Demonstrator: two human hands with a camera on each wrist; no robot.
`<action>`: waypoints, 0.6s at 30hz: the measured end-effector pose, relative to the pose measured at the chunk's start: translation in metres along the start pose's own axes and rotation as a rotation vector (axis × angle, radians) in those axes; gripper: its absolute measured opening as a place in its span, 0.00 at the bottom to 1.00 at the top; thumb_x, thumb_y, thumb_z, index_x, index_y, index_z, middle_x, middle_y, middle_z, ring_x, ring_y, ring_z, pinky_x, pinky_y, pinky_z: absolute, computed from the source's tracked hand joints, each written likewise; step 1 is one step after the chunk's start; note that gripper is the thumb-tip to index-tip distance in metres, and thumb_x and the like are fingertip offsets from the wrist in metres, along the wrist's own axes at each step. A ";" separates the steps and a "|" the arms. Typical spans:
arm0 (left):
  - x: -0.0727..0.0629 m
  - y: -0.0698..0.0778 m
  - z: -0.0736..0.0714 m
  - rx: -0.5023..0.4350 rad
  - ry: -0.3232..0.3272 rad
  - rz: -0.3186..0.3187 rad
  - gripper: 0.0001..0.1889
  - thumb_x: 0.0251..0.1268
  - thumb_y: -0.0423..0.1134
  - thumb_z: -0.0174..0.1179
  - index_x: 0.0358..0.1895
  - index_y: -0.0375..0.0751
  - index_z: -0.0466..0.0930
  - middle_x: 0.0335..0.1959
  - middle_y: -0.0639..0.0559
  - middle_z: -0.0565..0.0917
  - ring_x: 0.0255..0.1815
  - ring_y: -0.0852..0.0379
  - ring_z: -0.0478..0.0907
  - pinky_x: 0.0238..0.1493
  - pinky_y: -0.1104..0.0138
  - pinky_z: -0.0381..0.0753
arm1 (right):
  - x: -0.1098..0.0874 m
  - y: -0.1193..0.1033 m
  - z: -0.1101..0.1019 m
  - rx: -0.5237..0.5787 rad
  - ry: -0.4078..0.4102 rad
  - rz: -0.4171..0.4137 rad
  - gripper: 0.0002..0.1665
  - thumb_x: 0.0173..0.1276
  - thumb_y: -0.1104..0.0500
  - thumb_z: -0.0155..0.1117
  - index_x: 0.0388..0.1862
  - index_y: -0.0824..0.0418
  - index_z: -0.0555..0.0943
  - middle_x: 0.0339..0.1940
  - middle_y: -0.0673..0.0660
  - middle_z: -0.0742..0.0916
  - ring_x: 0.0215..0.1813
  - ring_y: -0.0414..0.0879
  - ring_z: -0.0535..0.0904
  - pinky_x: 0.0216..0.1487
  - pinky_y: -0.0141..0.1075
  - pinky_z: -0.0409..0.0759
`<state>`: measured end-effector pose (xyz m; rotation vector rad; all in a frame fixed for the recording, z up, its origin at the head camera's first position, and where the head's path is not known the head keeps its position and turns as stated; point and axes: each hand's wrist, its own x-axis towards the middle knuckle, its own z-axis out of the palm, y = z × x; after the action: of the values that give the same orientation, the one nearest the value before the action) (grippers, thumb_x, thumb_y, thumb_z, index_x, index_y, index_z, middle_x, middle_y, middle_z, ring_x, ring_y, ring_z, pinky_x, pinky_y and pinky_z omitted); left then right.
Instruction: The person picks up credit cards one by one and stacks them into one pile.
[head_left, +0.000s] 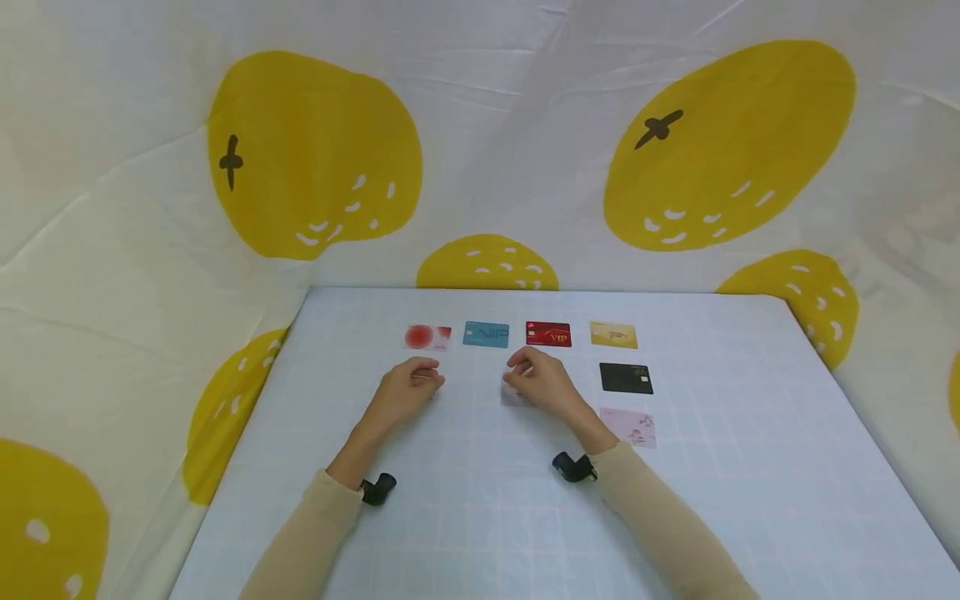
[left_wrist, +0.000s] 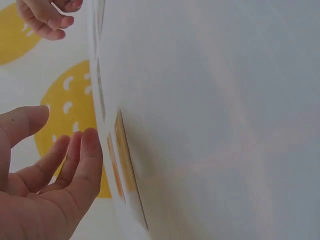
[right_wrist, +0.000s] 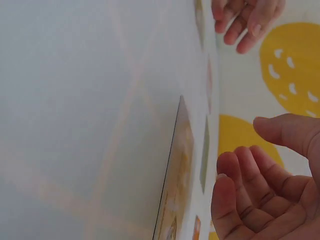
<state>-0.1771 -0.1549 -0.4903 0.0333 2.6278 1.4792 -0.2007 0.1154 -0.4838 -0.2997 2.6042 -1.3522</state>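
My left hand [head_left: 401, 393] hovers over the table's left-middle part, fingers loosely bent. In the left wrist view a gap shows between its thumb and fingers, with nothing held. Beside those fingers a card with a golden-brown face [left_wrist: 125, 155] lies flat; in the head view the hand mostly hides it. My right hand [head_left: 547, 383] is above a pale card [head_left: 514, 397], partly covering it. Its thumb and fingertips stand apart in the right wrist view, holding nothing, near a brownish patterned card [right_wrist: 176, 180].
Along the back lie a white card with a red circle [head_left: 426, 337], a blue VIP card [head_left: 486, 335], a red VIP card [head_left: 548, 334] and a gold card [head_left: 613, 335]. At right are a black card [head_left: 626, 378] and a pink card [head_left: 628, 427]. A patterned cloth [head_left: 510, 167] hangs behind.
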 end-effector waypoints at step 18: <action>-0.004 -0.036 -0.057 0.115 0.100 -0.050 0.22 0.69 0.43 0.62 0.62 0.37 0.77 0.55 0.41 0.82 0.57 0.44 0.79 0.59 0.50 0.74 | 0.024 -0.040 0.046 0.011 -0.060 -0.134 0.18 0.69 0.58 0.68 0.53 0.65 0.78 0.37 0.52 0.82 0.36 0.47 0.78 0.37 0.34 0.80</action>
<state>-0.1782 -0.2228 -0.4917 -0.0982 2.7686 1.3459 -0.2087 0.0506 -0.4784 -0.5131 2.5671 -1.3767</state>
